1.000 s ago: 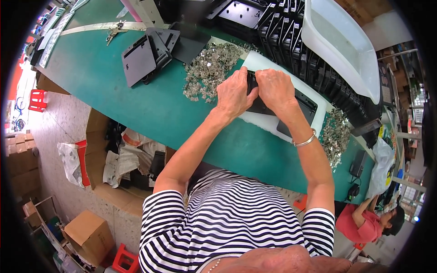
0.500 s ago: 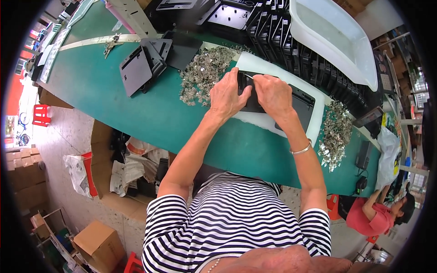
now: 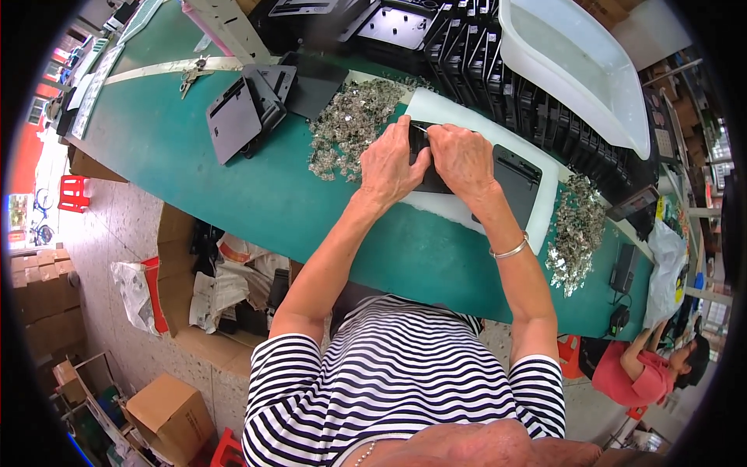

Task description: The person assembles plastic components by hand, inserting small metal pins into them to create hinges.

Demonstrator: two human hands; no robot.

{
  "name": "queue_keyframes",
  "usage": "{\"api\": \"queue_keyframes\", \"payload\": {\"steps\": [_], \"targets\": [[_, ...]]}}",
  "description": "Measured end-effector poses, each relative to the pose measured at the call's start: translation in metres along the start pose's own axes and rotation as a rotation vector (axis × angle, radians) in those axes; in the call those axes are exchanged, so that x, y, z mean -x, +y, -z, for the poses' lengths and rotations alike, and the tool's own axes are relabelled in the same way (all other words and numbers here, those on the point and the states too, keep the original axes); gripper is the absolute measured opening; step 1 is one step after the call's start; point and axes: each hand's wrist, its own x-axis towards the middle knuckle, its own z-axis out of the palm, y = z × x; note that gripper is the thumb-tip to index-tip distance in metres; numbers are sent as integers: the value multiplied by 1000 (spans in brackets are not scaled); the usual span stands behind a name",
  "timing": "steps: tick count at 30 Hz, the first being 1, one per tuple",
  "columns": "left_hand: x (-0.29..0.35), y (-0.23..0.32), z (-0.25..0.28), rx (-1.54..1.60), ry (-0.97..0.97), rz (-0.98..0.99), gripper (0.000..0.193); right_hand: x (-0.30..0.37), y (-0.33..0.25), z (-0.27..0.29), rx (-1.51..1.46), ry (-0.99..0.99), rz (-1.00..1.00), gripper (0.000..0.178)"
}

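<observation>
A flat black plastic panel (image 3: 517,180) lies on a white foam sheet (image 3: 436,208) in front of me. My left hand (image 3: 389,163) grips its left end, the thumb reaching over the face and the fingers at the far edge. Close beside it, my right hand (image 3: 464,159) is closed over the panel's far side, fingertips pinched together. A thin, bright sliver shows at those fingertips, too small to name. Left of the foam is a heap of small shiny metal pieces (image 3: 350,124); a second metal heap (image 3: 577,229) lies to its right.
Grey-black panels (image 3: 235,121) are piled at the left on the green tabletop (image 3: 303,210). Behind the foam stands a row of black panels (image 3: 537,117), with a white plastic tub (image 3: 576,70) above. A co-worker in red (image 3: 634,373) is at the far right.
My right hand has shifted slightly left, nearer my left hand, and its fingers cover more of the thin bright piece. My left hand keeps its hold on the panel.
</observation>
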Motion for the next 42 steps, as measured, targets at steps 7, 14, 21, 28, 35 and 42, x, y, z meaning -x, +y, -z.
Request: {"api": "queue_keyframes", "payload": {"steps": [7,14,21,28,35,42], "targets": [[1,-3,-4,-11,21,-13,59,-2,-3,0,16,-28,-17,10],[1,-4,-5,-23,20,-29,58,-4,-10,6,20,-66,-34,8],[2,-9,-7,-15,52,-94,61,-15,-22,15,145,-179,-32,8],[1,-11,-9,14,59,-96,59,-26,-24,19,258,-206,121,6],[-3,-11,-10,75,74,-106,47,-38,-20,17,315,-245,226,9],[-3,-11,-8,93,77,-109,44,-36,-29,19,340,-234,210,11]]}}
